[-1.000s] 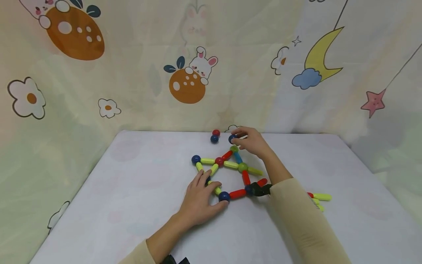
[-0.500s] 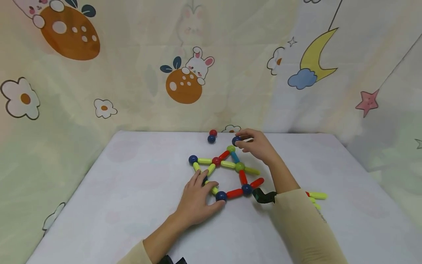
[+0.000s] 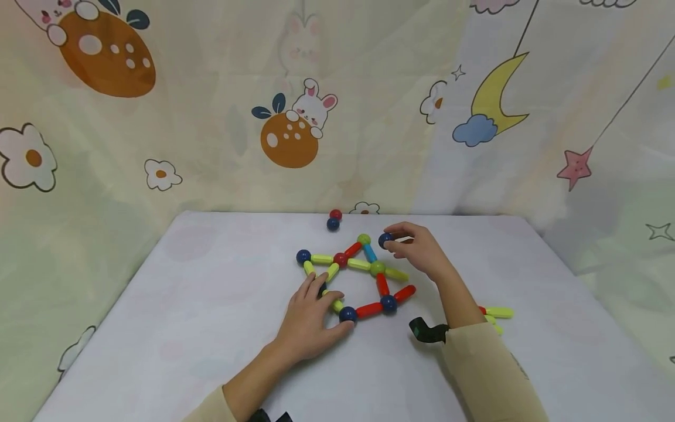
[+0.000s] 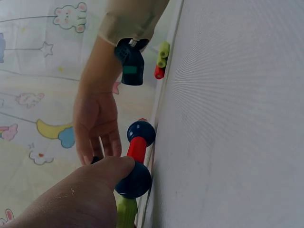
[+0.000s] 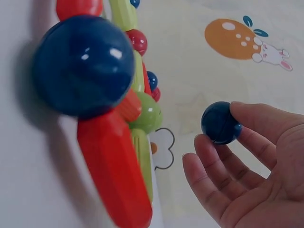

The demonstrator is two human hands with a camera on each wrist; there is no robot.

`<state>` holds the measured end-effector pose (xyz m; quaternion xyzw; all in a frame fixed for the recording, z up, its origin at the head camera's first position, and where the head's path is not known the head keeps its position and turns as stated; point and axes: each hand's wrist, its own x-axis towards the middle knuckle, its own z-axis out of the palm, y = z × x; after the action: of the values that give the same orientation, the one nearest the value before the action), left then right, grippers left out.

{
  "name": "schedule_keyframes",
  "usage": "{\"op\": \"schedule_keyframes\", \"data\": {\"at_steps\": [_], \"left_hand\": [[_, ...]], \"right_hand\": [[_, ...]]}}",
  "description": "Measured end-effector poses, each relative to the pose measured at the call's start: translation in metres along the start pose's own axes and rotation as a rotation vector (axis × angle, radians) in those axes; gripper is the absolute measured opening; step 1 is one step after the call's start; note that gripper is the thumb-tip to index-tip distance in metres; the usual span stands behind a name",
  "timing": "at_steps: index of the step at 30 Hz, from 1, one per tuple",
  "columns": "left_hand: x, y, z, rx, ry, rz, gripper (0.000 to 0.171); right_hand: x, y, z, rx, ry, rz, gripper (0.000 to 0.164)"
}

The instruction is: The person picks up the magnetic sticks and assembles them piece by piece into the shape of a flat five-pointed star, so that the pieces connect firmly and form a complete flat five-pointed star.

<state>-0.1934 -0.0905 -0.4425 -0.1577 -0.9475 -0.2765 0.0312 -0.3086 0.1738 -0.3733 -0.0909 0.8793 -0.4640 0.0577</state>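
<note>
My right hand (image 3: 420,251) pinches a dark blue ball (image 5: 220,122) between thumb and fingers, raised to the right of the far green ball (image 3: 364,239). On the table lies a joined frame of coloured rods and balls, with a red ball (image 3: 340,259) and a second green ball (image 3: 377,268) among its joints. My left hand (image 3: 306,328) rests over its near left side, partly hiding a blue joint. The left thumb touches the nearest blue ball (image 4: 135,180). A loose-ended red rod (image 3: 405,293) and a yellow-green rod (image 3: 396,274) stick out to the right.
A red ball (image 3: 336,215) and a blue ball (image 3: 333,224) sit together near the table's back edge. Several yellow-green and red rods (image 3: 498,312) lie right of my right sleeve. A patterned cloth (image 3: 211,117) hangs behind the white table (image 3: 200,293).
My right hand has drawn the blue ball back from the table's far edge, toward me and slightly right. My left hand stays on the frame. The head view has shifted slightly.
</note>
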Motion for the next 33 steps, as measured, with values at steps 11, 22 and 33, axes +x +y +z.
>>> {"op": "schedule_keyframes", "data": {"at_steps": [11, 22, 33], "left_hand": [[0.0, 0.0, 0.004, 0.0, 0.004, -0.005, 0.056], [0.001, 0.0, 0.002, -0.004, 0.004, -0.009, 0.056], [0.001, -0.001, 0.001, -0.016, -0.007, -0.011, 0.056]], "right_hand": [[-0.018, 0.025, -0.006, 0.02, 0.058, 0.007, 0.046], [-0.03, 0.042, -0.017, -0.034, 0.108, 0.057, 0.045], [-0.041, 0.054, -0.024, -0.075, 0.067, 0.111, 0.042]]}}
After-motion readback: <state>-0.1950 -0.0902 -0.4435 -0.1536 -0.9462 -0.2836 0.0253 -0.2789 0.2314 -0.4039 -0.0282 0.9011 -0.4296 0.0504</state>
